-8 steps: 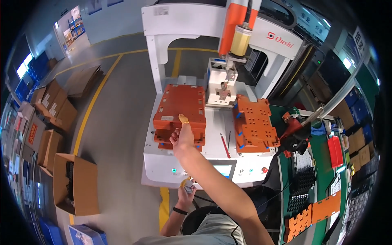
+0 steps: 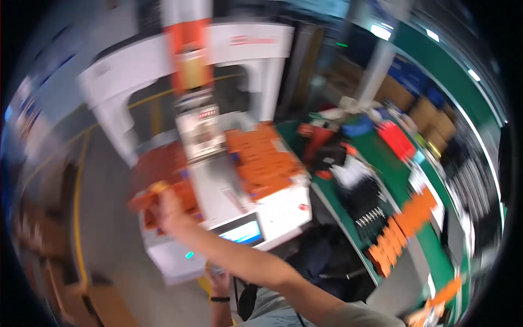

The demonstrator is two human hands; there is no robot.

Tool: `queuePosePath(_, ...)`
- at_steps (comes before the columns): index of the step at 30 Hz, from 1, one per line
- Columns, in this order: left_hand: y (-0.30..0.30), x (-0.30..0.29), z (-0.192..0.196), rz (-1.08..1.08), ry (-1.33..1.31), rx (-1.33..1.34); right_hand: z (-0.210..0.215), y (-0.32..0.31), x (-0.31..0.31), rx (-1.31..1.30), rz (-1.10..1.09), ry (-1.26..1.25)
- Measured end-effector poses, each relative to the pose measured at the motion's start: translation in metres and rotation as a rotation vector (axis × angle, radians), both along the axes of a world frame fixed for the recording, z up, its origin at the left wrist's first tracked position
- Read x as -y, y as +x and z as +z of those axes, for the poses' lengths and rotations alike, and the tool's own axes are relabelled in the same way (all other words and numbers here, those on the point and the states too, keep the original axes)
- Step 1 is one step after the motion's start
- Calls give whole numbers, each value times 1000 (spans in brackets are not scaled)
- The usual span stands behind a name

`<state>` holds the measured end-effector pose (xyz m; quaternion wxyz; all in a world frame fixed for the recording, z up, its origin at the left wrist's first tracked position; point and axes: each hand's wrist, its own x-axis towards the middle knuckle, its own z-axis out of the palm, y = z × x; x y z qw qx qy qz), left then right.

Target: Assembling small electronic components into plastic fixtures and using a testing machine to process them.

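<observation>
My right hand (image 2: 169,210), with yellow covering on a finger, reaches across to the front of the red-orange fixture plate (image 2: 155,166) on the machine's left side. Motion blur smears its fingers, so its grip does not show clearly. Lower down, my left hand (image 2: 219,282) is closed round a small grey-white piece (image 2: 217,269), close to the machine's front; a black band circles that wrist. A second orange fixture (image 2: 261,163) with holes lies on the right side of the white machine bed (image 2: 218,182). Between the fixtures stands the machine's tool head (image 2: 201,128).
The white machine frame (image 2: 114,76) arches behind the fixtures. On the front are a lit screen (image 2: 242,233) and a red button (image 2: 303,207). To the right, a green bench (image 2: 376,174) carries black trays, orange plates (image 2: 387,248) and a red bin (image 2: 396,140). Cardboard boxes (image 2: 49,229) stand at left.
The view has swung to the right, so the machine now sits further left and more of the bench shows. My right hand is still at the left fixture; my left hand stays low.
</observation>
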<state>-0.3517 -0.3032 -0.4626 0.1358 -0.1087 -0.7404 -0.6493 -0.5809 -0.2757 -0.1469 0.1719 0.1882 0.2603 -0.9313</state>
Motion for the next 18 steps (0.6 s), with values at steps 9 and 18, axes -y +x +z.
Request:
queuePosePath(9, -1, -17, 3, 64, -596, -637, 50, 118, -101, -223, -191, 33)
queuePosePath(18, 0, -78, 88, -553, -3, 144, 70, 421, -231, -328, -404, 142)
